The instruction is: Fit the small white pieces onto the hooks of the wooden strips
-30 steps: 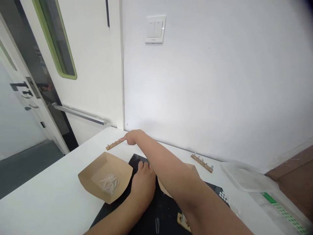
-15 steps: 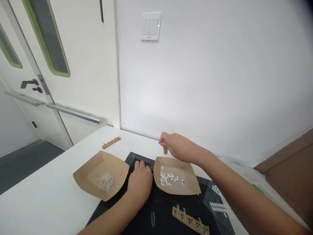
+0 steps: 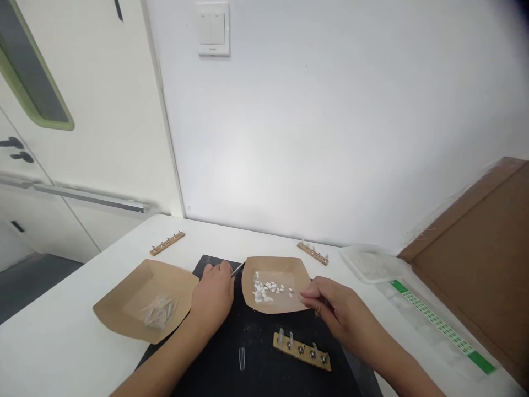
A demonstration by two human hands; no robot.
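Observation:
My left hand [image 3: 212, 292] is closed on the black mat [image 3: 223, 380], between the two paper trays. A thin, metallic-looking tool [image 3: 238, 269] sticks out past its fingers; its kind is hard to tell. At the right rim of the right paper tray [image 3: 279, 264], my right hand [image 3: 336, 309] has thumb and fingers pinched together. Whether it grips the rim or something tiny is unclear. Small white pieces [image 3: 264, 289] lie in that tray. A clear nail tip [image 3: 242, 358] rests on the mat, left of a wooden nail stand [image 3: 303, 352] carrying several clear tips.
The left paper tray [image 3: 124, 298] contains a pile of clear nail tips [image 3: 159, 312]. Further stands lie at the back left [image 3: 167, 243] and back right [image 3: 313, 253]. On the right are a clear plastic box [image 3: 372, 264] and a green-patterned strip [image 3: 442, 325].
My right hand has come down and towards me, from behind the right tray to its right rim. My left hand stays by the trays. The view has swung to the right.

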